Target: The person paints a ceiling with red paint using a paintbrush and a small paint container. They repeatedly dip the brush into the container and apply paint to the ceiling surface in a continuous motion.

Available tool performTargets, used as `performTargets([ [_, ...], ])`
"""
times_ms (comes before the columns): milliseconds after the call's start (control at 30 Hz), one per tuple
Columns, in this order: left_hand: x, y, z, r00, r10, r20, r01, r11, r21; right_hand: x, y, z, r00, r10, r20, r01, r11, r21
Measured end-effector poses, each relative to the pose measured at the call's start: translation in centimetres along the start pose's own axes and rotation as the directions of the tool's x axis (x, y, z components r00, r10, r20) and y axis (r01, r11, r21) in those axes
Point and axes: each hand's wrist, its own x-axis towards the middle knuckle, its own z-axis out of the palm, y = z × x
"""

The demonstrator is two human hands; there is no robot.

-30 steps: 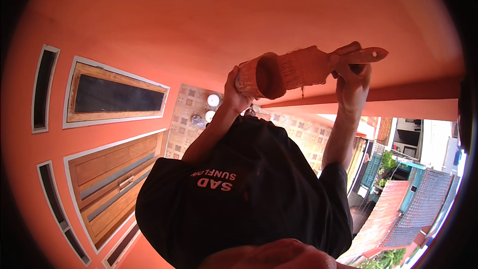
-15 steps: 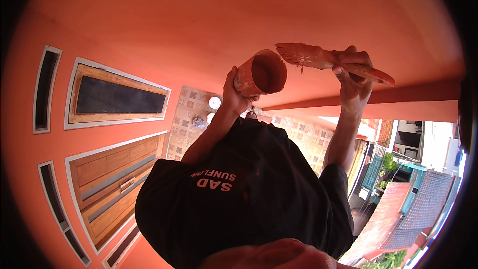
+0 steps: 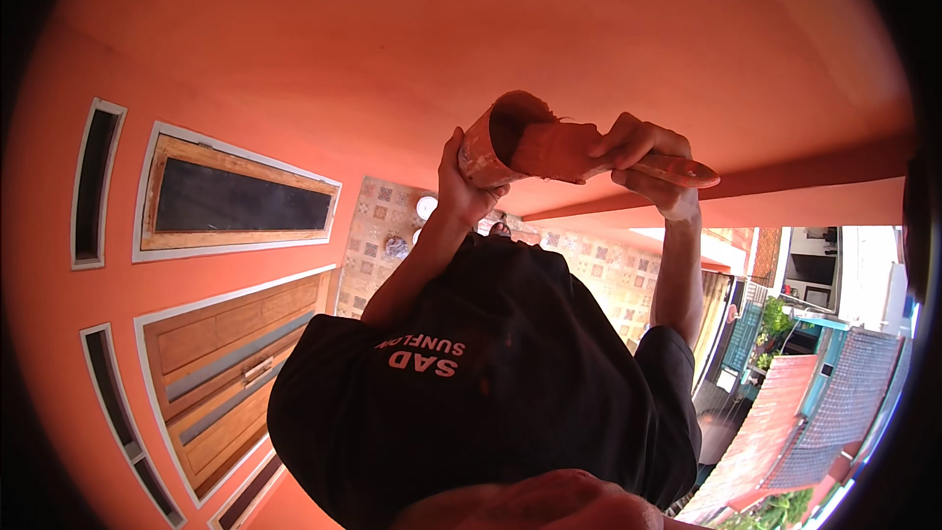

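Note:
My left hand [image 3: 465,186] is wrapped round a small paint pot [image 3: 485,152], tilted with its mouth toward the right. Orange-red paint coats its rim and outside. A wide paintbrush [image 3: 557,151] covered in the same paint has its bristle end at the pot's mouth, the tip partly inside. My right hand [image 3: 655,162] grips the brush near the base of its handle, whose end sticks out to the right. The paint level inside the pot cannot be seen.
An orange wall [image 3: 373,49] spans the space in front of me. On the left are a wood-framed window [image 3: 240,194] and a wooden door [image 3: 231,363] with white surrounds. Patterned floor tiles [image 3: 373,245] and a white round container [image 3: 426,207] lie below. Rooftops [image 3: 834,412] show at right.
My right hand has moved left and slightly down, bringing the brush from beside the pot to its mouth, bristles partly inside. The pot has turned a little more toward the brush.

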Motion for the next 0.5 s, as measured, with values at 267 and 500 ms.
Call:
performTargets([
  [267,0.0,-0.4,0.4,0.999,-0.016,-0.042,0.017,1.0,0.009,-1.6,-0.4,-2.6,0.995,-0.067,0.077,0.076,0.989,-0.128],
  [500,0.0,0.1,0.2,1.0,-0.009,-0.009,0.009,1.0,0.023,-3.6,-1.0,-3.1,0.927,-0.164,-0.338,0.198,0.978,0.067],
])
